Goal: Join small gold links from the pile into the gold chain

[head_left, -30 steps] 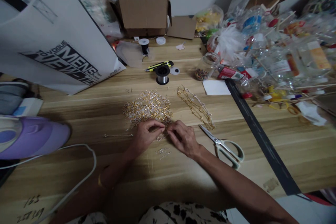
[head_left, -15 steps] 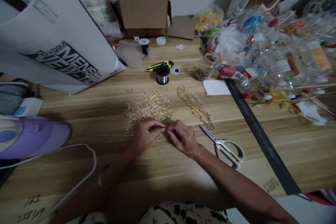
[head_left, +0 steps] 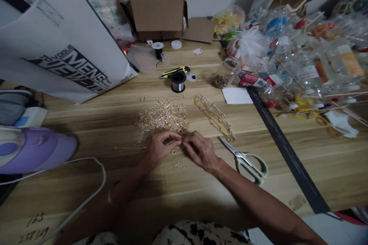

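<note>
My left hand [head_left: 161,148] and my right hand [head_left: 201,150] meet fingertip to fingertip at the near edge of a pile of gold and silver chain pieces [head_left: 162,118]. Both hands are pinched on something too small to make out. A small ring with chain [head_left: 174,152] shows just below the fingertips. Nearer to me lie several short silver chain pieces [head_left: 178,167]. Gold and silver chains [head_left: 215,118] are laid out beyond my right hand. Scissors [head_left: 244,159] with pale handles rest to its right, and a thin chain [head_left: 130,148] lies left of my left hand.
Wire spools [head_left: 178,82], a yellow-black cutter [head_left: 169,72] and a bead jar [head_left: 227,73] stand farther back. Plastic bottles [head_left: 307,65] crowd the right. A large white bag [head_left: 57,38], a purple appliance [head_left: 37,149] and its white cord [head_left: 104,176] are left. A black strip [head_left: 287,151] runs down the right.
</note>
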`<state>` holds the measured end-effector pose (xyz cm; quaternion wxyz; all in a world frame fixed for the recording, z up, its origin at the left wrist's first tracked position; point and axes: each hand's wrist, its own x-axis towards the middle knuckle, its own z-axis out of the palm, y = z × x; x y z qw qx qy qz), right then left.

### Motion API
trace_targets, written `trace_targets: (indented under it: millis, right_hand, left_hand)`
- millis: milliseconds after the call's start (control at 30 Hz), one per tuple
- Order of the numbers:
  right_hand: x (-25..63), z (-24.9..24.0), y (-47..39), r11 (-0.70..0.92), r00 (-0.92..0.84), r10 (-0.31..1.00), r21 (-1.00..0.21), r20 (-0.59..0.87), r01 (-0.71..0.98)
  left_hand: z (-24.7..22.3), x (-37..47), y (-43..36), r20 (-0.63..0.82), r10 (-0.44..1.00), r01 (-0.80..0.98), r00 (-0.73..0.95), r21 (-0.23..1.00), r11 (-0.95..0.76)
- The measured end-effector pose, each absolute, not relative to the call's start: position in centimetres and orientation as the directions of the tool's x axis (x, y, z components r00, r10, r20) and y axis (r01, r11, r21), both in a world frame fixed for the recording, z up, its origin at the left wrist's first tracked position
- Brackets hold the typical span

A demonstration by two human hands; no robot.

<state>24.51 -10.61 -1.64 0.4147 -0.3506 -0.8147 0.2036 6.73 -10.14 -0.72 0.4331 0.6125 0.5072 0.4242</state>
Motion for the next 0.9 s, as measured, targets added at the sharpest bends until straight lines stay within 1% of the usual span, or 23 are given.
trace_targets:
  millis: [333,600,800,900]
  right_hand:
    - [24.54,-1.77,-10.61,0.652,-0.411,0.757,-0.634,0.509,0.416]
    - [24.54,-2.04,-10.55,0.646,-0.418,0.761,-0.638,0.496,0.42]
    - [24.55,-1.92,-10.6,0.638,-0.432,0.767,-0.632,0.474,0.439]
    - [24.57,-1.98,-10.6,0.638,-0.435,0.767,-0.624,0.471,0.45]
  left_hand:
    - [-1.0,6.62,-10.18,0.119,0.98,0.267,0.158,0.951,-0.159]
    - [-0.64,6.7,-10.19,0.194,0.966,0.348,0.171,0.905,-0.243]
    - [-0.42,6.79,-10.43,0.229,0.957,0.422,0.179,0.861,-0.284]
    - [-0.46,6.81,-10.48,0.239,0.951,0.429,0.195,0.851,-0.302]
